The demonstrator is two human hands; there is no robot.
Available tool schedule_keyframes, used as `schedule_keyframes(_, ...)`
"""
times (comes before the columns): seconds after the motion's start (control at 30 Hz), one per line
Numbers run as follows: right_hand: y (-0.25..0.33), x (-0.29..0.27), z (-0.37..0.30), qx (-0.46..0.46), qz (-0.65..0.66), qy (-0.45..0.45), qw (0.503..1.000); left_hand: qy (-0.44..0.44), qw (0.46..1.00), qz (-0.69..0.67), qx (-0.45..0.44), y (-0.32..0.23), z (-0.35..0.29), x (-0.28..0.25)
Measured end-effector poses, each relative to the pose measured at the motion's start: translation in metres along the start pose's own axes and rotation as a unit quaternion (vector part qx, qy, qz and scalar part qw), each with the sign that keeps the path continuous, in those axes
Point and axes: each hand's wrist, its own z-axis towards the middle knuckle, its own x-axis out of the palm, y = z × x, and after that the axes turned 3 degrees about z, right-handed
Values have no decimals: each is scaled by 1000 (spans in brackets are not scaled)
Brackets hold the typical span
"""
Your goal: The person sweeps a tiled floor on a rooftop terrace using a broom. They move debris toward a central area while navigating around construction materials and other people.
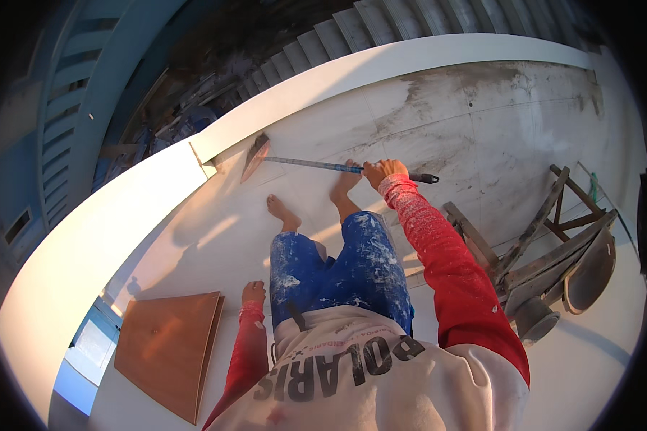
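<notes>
A broom (313, 164) with a blue handle, a black end grip and a dark and orange-pink head lies across the view in front of me. My right hand (382, 172) is closed around its handle, close to the black grip. The broom's head rests on the pale floor (323, 129) at the far left, close to the low wall. My left hand (253, 292) hangs at my side with its fingers curled in, and no object shows in it. Both sleeves are red, the right one spattered with white.
A low curved white wall (352, 68) bounds the floor, with stairs (323, 39) beyond it. An orange-brown board (162, 345) stands at the near left. Wooden trestle pieces (532, 230) and dark basins (589, 276) are at the right. Dark grime marks the far floor. My bare feet are beside the broom.
</notes>
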Motion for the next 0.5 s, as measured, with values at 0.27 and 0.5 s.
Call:
schedule_keyframes(0.27,-277,-35,-101,217,-141,3,966,-6,995,19,-98,-18,-50,-31)
schedule_keyframes(0.5,-347,-98,-223,308,-295,-90,900,46,989,14,-142,1,-68,-32)
